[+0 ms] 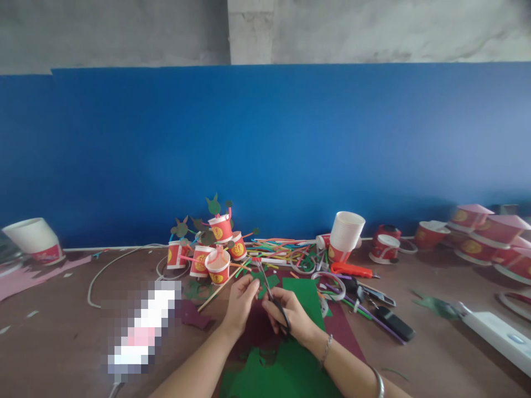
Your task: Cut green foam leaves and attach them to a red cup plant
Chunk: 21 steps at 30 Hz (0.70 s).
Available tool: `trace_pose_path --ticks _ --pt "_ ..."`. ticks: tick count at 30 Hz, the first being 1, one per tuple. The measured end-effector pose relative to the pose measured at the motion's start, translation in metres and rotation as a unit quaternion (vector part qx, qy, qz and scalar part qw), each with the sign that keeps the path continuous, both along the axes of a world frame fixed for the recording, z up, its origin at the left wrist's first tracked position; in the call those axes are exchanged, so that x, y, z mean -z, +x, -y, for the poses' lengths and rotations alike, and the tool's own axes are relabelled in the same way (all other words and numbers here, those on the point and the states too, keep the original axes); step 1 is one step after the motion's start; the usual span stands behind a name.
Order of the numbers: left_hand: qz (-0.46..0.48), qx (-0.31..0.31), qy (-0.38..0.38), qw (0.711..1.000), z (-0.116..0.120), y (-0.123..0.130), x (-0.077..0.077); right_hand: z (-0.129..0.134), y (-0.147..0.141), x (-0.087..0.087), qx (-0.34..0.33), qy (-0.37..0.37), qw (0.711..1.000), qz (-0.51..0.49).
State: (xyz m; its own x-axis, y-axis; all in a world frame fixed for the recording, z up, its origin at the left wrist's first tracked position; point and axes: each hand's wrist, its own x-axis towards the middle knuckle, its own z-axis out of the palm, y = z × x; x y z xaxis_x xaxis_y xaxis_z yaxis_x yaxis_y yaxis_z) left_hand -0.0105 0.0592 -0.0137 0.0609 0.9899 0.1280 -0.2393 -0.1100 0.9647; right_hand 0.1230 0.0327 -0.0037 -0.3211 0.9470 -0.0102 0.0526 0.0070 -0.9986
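In the middle of the table, my left hand (pixel 243 301) pinches a small piece of green paper (pixel 271 281). My right hand (pixel 288 315) is closed round the dark handles of a pair of scissors (pixel 279 310), whose blades point up and away beside that piece. Under and beside my hands lie green sheets (pixel 286 370) and a dark maroon sheet (pixel 342 331). The near green sheet has cut-outs along its upper edge. Just beyond my left hand stand several red-and-white paper cups (pixel 218 265), with straws and green paper shapes fixed to them.
Coloured straws (pixel 282 251) lie piled at the back. Stacked paper cups (pixel 347 235), an orange cutter (pixel 352 270), rolls of tape (pixel 332 284) and a black key fob (pixel 394 323) are to the right. A white power strip (pixel 498 337) lies far right, pink-topped cups (pixel 498 235) behind it.
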Motion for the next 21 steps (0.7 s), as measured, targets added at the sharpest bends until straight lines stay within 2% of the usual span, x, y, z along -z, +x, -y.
trace_pose_path --ticks 15,21 --pt "-0.008 -0.022 0.022 0.999 -0.0019 -0.002 0.0044 -0.0011 -0.0001 0.0006 -0.011 0.001 1.0 0.004" --pt "-0.028 -0.007 0.02 0.999 -0.0019 -0.003 0.0019 -0.0011 -0.0003 0.0026 -0.014 -0.015 1.0 -0.013"
